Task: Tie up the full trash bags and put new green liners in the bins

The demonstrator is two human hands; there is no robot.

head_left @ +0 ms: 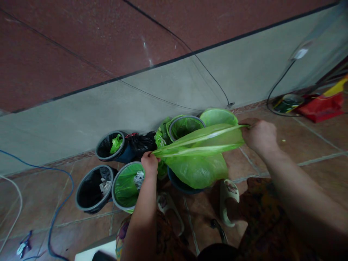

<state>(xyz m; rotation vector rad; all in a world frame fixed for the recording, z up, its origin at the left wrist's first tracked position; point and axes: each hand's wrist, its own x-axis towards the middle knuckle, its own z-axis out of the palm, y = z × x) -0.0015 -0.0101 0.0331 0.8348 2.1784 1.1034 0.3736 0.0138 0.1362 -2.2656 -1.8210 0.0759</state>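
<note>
A green plastic trash bag (198, 168) is stretched wide between my two hands. My left hand (150, 164) is closed on one end of its mouth, and my right hand (259, 136) pinches the other end. The bag's body hangs down over a dark blue bin (178, 181), which it mostly covers. Just behind the bag stands a bin with a grey rim and a green liner (187, 125). Beyond that, partly hidden by the bag, is another green-lined bin (219, 116). Near my left forearm sits a green-lined bin (125, 188) with crumpled waste inside.
Farther left are a black-lined bin (92, 192) holding pale scraps and another bin (108, 146) with green plastic inside. A tied black bag (144, 142) lies by the wall. A blue hose (61, 195) crosses the floor. At right are a red dustpan (322, 107) and a can (288, 103).
</note>
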